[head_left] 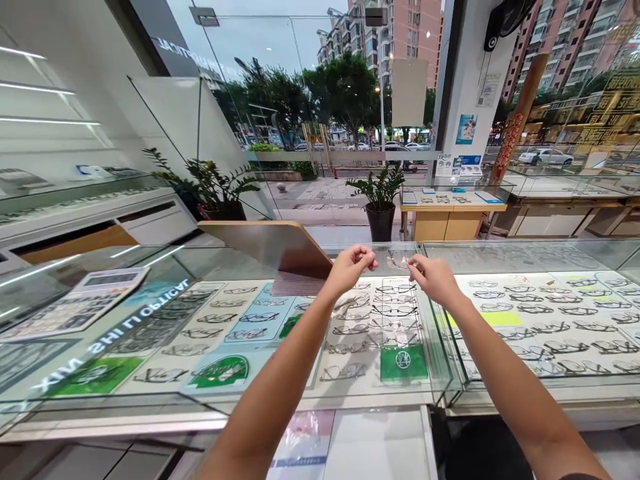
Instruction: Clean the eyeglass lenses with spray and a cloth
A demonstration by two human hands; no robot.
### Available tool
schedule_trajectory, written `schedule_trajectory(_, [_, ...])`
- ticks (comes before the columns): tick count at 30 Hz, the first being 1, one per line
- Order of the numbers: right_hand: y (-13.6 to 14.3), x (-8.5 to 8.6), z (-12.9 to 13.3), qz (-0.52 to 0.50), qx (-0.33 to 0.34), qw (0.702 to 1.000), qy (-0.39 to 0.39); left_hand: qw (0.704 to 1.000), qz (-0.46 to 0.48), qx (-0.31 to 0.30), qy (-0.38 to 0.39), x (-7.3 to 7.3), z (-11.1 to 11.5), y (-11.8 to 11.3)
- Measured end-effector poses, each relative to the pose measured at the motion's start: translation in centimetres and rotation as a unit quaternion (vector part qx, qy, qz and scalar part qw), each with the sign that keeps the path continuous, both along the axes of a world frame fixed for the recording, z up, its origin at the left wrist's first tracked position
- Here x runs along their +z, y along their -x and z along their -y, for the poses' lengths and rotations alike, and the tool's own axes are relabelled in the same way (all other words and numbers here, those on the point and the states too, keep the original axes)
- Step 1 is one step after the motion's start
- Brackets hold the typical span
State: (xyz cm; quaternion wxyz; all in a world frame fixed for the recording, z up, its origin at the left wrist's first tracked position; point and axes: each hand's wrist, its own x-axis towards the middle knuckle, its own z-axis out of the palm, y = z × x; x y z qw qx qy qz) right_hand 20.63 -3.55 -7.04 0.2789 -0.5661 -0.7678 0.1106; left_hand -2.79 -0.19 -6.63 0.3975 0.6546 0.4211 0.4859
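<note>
A pair of thin-framed eyeglasses (397,259) is pinched between the thumb and fingers of my right hand (434,279), above the glass display counter (320,393). My left hand (353,268) is raised to the left of them, fingers curled into a pinch. A small gap shows between its fingertips and the eyeglasses, and I see nothing in it. Below my hands, inside the case, dark-rimmed eyeglasses (395,311) lie in a column. A green card (404,363) with a white logo lies at its near end.
A mirror-like panel with a wooden edge (265,240) stands on the counter left of my hands. A calculator (110,279) lies further left. To the right, a second glass case (540,320) holds more eyeglasses. Potted plants (380,200) stand behind, before glass doors.
</note>
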Motion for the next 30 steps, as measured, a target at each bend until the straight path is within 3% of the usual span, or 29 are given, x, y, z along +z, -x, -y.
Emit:
schedule_trajectory(3, [0.0, -1.3, -0.4, -0.033, 0.017, 0.999, 0.023, 1.0, 0.003, 0.021, 0.023, -2.6, -0.6, 0.4])
schedule_trajectory(7, [0.3, -2.9, -0.9, -0.04, 0.016, 0.999, -0.001, 0.999, -0.002, 0.023, 0.027, -4.0, -0.6, 0.8])
schedule_trajectory(15, [0.8, -4.1, -0.5, -0.058, 0.056, 0.993, -0.09, 0.998, 0.02, -0.037, 0.044, -4.5, -0.2, 0.1])
schedule_trajectory(24, [1.6, -4.2, 0.4, -0.03, 0.088, 0.989, -0.114, 0.983, 0.059, -0.129, 0.114, -4.9, 0.8, -1.1])
schedule_trajectory(30, [1.7, -4.2, 0.5, -0.009, 0.091, 0.989, -0.112, 0.978, 0.054, -0.125, 0.158, -4.4, 1.1, -0.8])
